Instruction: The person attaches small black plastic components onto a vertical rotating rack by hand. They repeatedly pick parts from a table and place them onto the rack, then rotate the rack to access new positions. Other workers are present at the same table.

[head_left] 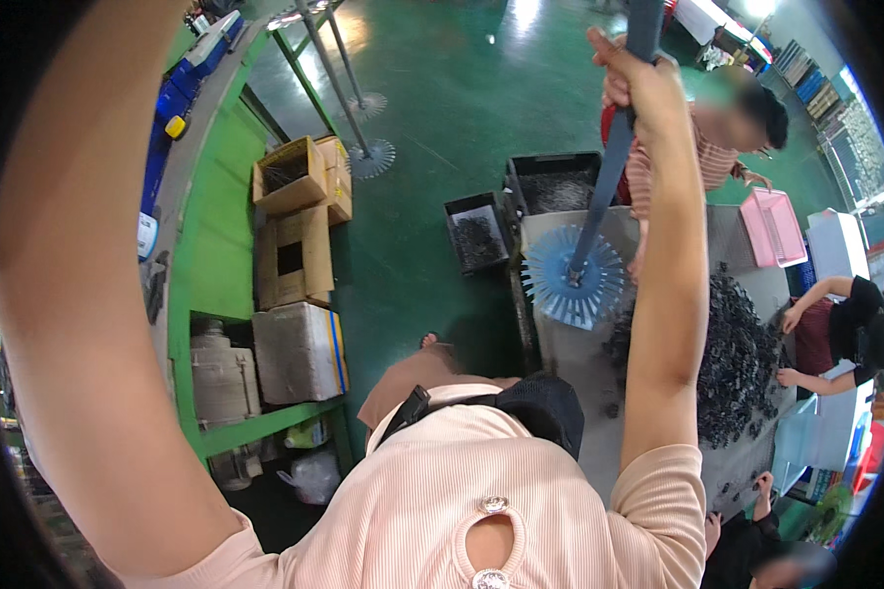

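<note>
My right arm reaches up and forward over the table. My right hand [640, 86] is closed around a blue-grey pole [606, 182], with one finger or the thumb sticking out to the left. At the pole's lower end is a round blue disc [573, 277] with a fringe of narrow slats, seen over the near-left part of the grey table [565, 358]. A wide heap of small black parts [742, 358] covers much of the table to the right of my forearm. My left arm rises along the left edge, and its hand is outside the picture.
Black crates [476, 236] stand beyond the table's left corner. Co-workers sit along its far and right sides, one by a pink basket [773, 228]. Left are a green bench [216, 187], cardboard boxes [295, 257] and two more poles with fringed discs [369, 159].
</note>
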`<state>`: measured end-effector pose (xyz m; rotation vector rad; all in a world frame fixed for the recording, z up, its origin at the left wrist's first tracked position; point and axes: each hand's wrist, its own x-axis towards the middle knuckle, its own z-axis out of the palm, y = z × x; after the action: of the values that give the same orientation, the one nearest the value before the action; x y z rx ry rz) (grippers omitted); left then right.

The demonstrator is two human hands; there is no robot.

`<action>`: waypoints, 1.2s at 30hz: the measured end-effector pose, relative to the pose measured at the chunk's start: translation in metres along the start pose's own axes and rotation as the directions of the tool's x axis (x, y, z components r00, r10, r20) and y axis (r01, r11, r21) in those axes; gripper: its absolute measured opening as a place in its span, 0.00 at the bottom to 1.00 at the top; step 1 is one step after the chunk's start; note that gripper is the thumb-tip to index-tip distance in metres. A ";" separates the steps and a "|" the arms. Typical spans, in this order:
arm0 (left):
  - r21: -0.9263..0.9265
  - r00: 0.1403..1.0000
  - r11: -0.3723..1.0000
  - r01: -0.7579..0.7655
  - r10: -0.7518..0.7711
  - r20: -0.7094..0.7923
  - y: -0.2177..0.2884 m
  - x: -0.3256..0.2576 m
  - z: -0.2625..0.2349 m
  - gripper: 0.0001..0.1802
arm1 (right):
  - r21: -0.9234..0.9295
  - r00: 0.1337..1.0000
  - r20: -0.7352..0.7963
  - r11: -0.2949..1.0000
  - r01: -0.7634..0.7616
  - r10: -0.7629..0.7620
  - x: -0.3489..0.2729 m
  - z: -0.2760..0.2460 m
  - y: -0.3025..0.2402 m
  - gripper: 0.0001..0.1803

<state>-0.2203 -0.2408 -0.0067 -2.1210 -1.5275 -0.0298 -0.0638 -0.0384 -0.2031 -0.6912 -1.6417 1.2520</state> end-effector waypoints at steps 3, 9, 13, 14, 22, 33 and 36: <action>-0.004 1.000 1.000 -0.004 0.004 0.024 -0.043 -0.010 0.012 0.26 | 0.073 0.995 0.101 0.997 0.007 -0.014 0.029 0.043 -0.022 0.19; -0.018 1.000 1.000 -0.009 0.009 0.017 -0.122 -0.018 0.042 0.26 | 0.254 0.996 0.089 0.967 -0.039 0.016 0.092 0.133 -0.031 0.15; -0.033 1.000 0.999 -0.029 0.029 0.006 -0.171 -0.001 0.074 0.26 | 0.280 0.993 0.114 0.959 -0.044 0.012 0.148 0.167 0.001 0.13; -0.035 0.999 0.999 -0.031 0.031 0.012 -0.184 0.003 0.085 0.26 | 0.301 0.992 0.125 0.953 -0.043 0.005 0.164 0.178 0.013 0.13; -0.040 0.993 0.993 -0.115 0.115 0.006 -0.301 0.082 0.170 0.26 | 0.230 1.000 0.003 0.973 0.023 -0.024 0.301 0.234 0.077 0.17; -0.148 0.965 0.954 -0.260 0.253 -0.067 -0.428 0.240 0.268 0.27 | 0.222 0.984 -0.155 0.967 0.126 -0.093 0.499 0.223 0.122 0.14; -0.166 0.938 0.924 -0.344 0.329 -0.111 -0.444 0.296 0.295 0.27 | 0.133 0.968 -0.210 0.976 0.171 -0.141 0.540 0.198 0.148 0.15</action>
<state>-0.5890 0.2445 0.0065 -2.4712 -1.1314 -0.1380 -0.4802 0.3839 -0.1728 -0.5633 -1.3942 1.1409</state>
